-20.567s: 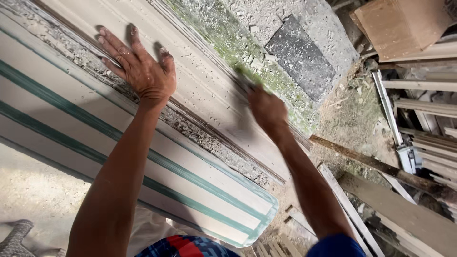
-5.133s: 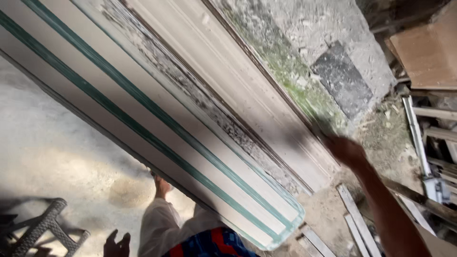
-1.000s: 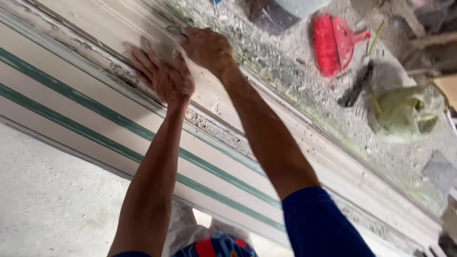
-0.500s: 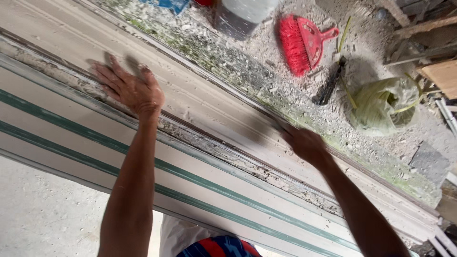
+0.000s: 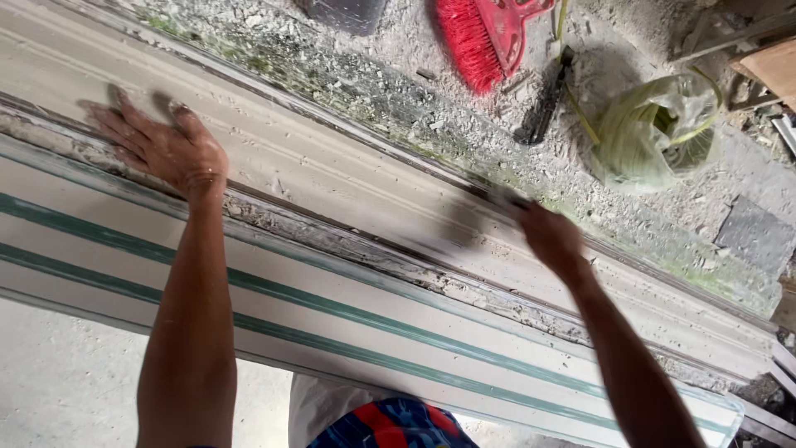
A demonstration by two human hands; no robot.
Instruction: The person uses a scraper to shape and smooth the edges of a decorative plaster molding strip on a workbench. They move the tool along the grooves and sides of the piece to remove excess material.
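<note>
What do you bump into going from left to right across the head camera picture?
Left hand flat on the long pale board → red broom on the ground → blurred right hand → crumpled green bag → dark slab.

Matt dusty wooden moulding (image 5: 332, 178), rough flaking edge

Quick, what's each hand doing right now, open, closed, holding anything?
Left hand: open, fingers spread, flat on the long pale board, holding nothing.
Right hand: blurred, on the same board; open or closed, and whether it holds anything, cannot be told.
</note>
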